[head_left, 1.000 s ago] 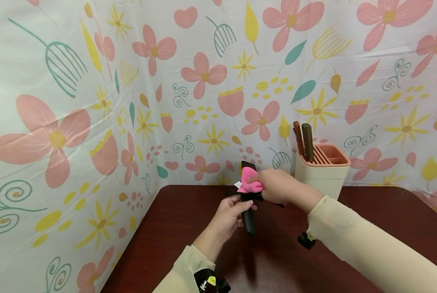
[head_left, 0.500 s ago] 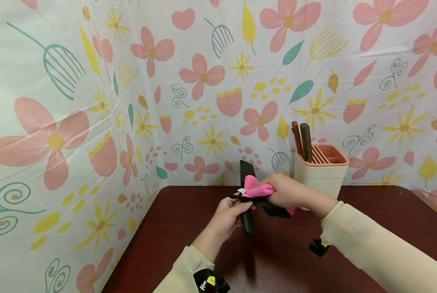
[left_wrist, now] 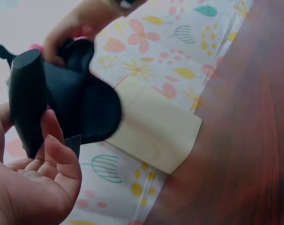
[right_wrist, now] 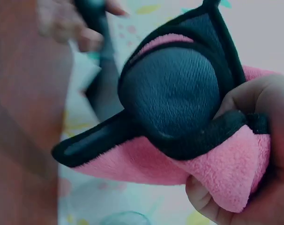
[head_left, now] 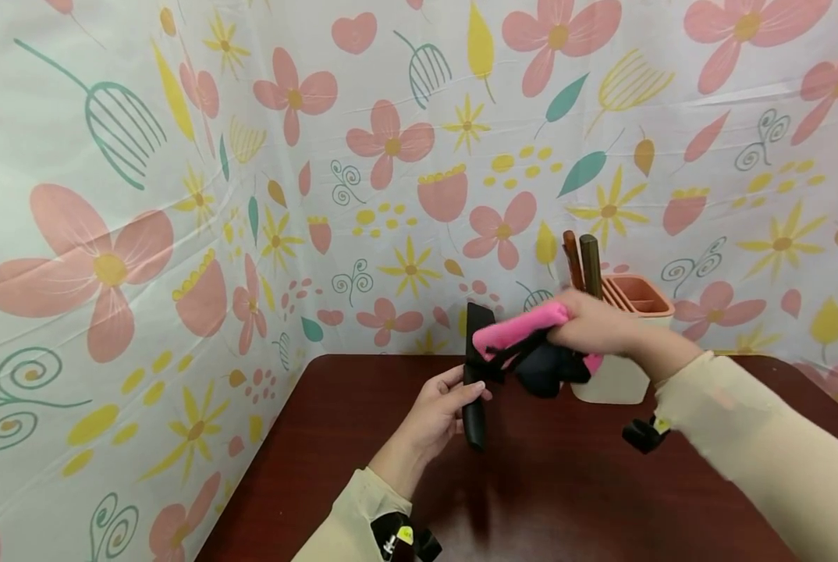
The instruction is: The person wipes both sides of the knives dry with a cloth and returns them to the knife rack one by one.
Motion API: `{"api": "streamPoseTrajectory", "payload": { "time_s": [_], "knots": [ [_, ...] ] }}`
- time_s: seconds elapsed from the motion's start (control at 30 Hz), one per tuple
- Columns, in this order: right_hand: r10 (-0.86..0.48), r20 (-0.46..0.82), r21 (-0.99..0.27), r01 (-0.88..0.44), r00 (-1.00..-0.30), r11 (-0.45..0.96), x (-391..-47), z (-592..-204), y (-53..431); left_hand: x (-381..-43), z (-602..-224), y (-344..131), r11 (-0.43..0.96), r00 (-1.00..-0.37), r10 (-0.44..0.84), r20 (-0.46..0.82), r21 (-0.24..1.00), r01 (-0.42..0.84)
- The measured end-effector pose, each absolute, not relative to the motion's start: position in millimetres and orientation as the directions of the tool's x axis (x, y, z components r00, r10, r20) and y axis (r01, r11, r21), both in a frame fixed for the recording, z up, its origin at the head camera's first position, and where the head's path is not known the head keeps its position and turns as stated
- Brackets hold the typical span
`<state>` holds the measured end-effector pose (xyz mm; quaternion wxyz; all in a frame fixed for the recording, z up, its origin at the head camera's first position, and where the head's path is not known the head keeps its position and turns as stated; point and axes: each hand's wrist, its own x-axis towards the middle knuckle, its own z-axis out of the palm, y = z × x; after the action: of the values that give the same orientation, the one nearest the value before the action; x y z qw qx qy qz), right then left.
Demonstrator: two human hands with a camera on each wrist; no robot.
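Note:
My left hand grips the black handle of a knife, with its dark, broad blade pointing up and away. In the left wrist view the handle stands close to the camera. A pink plush cloth with black edging and a smooth black side is bunched in my right hand. In the right wrist view the cloth is folded, and the blurred blade shows behind it. The cloth overlaps the blade in the head view; whether they touch I cannot tell.
Behind my right hand, a cream knife block with an orange slotted top holds a brown handle and an olive one. The dark red table backs onto a flower-print sheet.
My right hand has drawn the cloth right and up, off the middle of the knife, toward the knife block. More of the blade shows. My left hand stays in place on the handle.

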<state>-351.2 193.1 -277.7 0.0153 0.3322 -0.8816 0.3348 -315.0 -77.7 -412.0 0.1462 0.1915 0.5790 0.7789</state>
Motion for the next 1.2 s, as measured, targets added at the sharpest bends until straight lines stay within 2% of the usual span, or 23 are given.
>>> {"api": "streamPoseTrajectory", "payload": {
  "time_s": [0.1, 0.23, 0.33, 0.47, 0.57, 0.77, 0.93, 1.2],
  "knots": [
    [-0.491, 0.286, -0.544, -0.561, -0.823, 0.624, -363.1, -260.9, 194.8, -314.0, -411.8, -76.2, -0.283, -0.878, 0.461, 0.125, 0.959, -0.012],
    [-0.43, 0.34, -0.411, -0.543, -0.836, 0.732, -380.3, -252.4, 185.5, -312.3, -411.9, -74.7, -0.278, -0.876, 0.468, 0.117, 0.96, -0.02],
    [-0.427, 0.337, -0.314, -0.528, -0.839, 0.789, -389.3, -257.0, 169.0, -311.4, -412.0, -74.8, -0.276, -0.878, 0.464, 0.115, 0.961, -0.02],
    [-0.391, 0.29, -0.251, -0.464, -0.873, 0.85, -397.5, -273.7, 143.8, -310.9, -411.3, -74.1, -0.268, -0.883, 0.454, 0.118, 0.963, -0.009],
    [-0.346, 0.26, -0.25, -0.409, -0.901, 0.877, -401.4, -288.4, 130.1, -310.0, -410.3, -72.8, -0.255, -0.883, 0.454, 0.122, 0.967, 0.003],
    [-0.353, 0.189, -0.333, -0.398, -0.916, 0.855, -404.0, -310.3, 120.4, -309.1, -409.9, -71.6, -0.248, -0.874, 0.467, 0.134, 0.969, 0.016],
    [-0.411, 0.148, -0.347, -0.437, -0.899, 0.83, -400.3, -317.6, 118.8, -311.0, -411.4, -72.4, -0.253, -0.882, 0.455, 0.123, 0.967, 0.004],
    [-0.502, 0.203, -0.31, -0.542, -0.841, 0.782, -381.1, -324.2, 123.2, -312.1, -412.6, -72.0, -0.259, -0.899, 0.427, 0.102, 0.966, -0.013]
  ]
}}
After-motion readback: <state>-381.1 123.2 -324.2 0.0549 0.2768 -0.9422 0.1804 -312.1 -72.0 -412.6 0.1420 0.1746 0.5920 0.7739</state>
